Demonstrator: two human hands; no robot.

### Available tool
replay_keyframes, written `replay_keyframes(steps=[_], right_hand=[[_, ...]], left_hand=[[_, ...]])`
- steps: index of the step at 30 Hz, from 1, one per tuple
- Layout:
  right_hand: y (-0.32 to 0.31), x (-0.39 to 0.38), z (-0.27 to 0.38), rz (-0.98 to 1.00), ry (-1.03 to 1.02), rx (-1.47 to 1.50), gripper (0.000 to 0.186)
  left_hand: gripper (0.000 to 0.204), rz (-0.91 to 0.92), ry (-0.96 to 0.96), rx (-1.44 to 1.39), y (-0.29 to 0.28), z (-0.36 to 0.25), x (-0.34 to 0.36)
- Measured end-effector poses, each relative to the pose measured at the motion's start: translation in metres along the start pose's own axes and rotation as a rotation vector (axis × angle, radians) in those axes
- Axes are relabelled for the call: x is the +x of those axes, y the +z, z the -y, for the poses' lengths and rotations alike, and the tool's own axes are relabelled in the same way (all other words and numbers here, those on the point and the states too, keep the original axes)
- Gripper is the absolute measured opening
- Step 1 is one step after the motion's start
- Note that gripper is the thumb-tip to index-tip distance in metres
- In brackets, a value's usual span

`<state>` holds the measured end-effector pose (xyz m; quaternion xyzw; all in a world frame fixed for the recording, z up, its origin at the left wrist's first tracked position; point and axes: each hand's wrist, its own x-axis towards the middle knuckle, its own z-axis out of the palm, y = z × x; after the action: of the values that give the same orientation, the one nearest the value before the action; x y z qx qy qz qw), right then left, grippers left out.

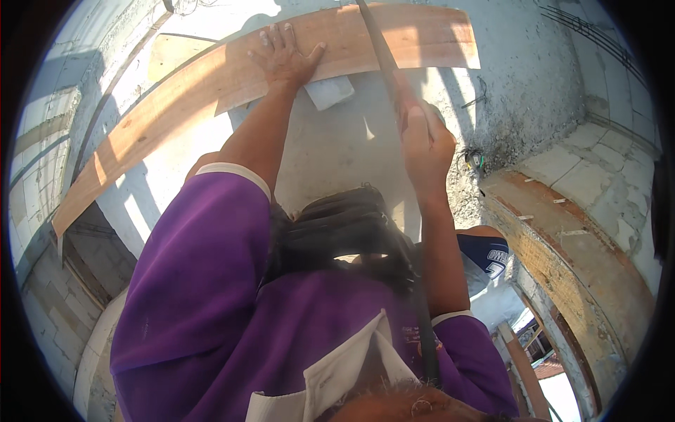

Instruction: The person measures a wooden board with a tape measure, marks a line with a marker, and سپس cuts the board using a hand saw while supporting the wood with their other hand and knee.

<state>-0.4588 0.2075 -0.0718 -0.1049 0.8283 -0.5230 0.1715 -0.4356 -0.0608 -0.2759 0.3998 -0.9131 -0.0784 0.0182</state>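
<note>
A long reddish plywood strip (162,111) runs across the upper view. My left hand (287,60) lies spread on it, fingers apart. My right hand (429,148) is closed on the handle of a hand saw (380,46), whose blade crosses the strip right of my left hand and points away from me. A pale offcut or block (330,91) shows just under the strip's near edge, and a light tan board (176,53) lies behind it at the left.
Rough pale masonry and block walls (39,295) surround me. A stained board (576,260) runs along the right side, with an opening beyond its lower end. Thin dark rods (590,32) show at upper right. A small dark-and-green object (477,160) sits right of my right hand.
</note>
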Motion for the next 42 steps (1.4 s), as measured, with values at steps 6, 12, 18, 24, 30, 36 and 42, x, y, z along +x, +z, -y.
replay_keyframes(steps=[6, 12, 18, 24, 30, 36, 42], right_hand=[[0.052, 0.092, -0.036, -0.077, -0.332, -0.09, 0.028], [0.045, 0.061, -0.025, -0.032, -0.16, -0.105, 0.038], [0.042, 0.057, -0.039, -0.026, -0.19, -0.097, 0.038], [0.028, 0.025, -0.064, -0.088, -0.208, -0.074, 0.035], [0.028, 0.016, -0.084, -0.17, -0.262, 0.023, 0.041], [0.034, 0.013, -0.078, -0.136, -0.245, -0.104, 0.041], [0.02, -0.007, -0.053, -0.123, -0.249, -0.078, 0.04]], left_hand=[[0.107, 0.042, -0.009, 0.059, -0.01, -0.005, -0.008], [0.105, -0.004, 0.037, -0.041, -0.022, 0.004, 0.022], [0.114, 0.208, -0.157, -0.002, -0.036, 0.037, 0.062], [0.106, 0.503, -0.155, 0.018, -0.051, 0.038, 0.046], [0.107, 0.206, -0.017, 0.088, -0.044, 0.019, 0.004], [0.103, 0.046, 0.192, -0.031, -0.008, -0.017, -0.049], [0.096, -0.036, 0.184, -0.044, 0.016, -0.025, -0.056]])
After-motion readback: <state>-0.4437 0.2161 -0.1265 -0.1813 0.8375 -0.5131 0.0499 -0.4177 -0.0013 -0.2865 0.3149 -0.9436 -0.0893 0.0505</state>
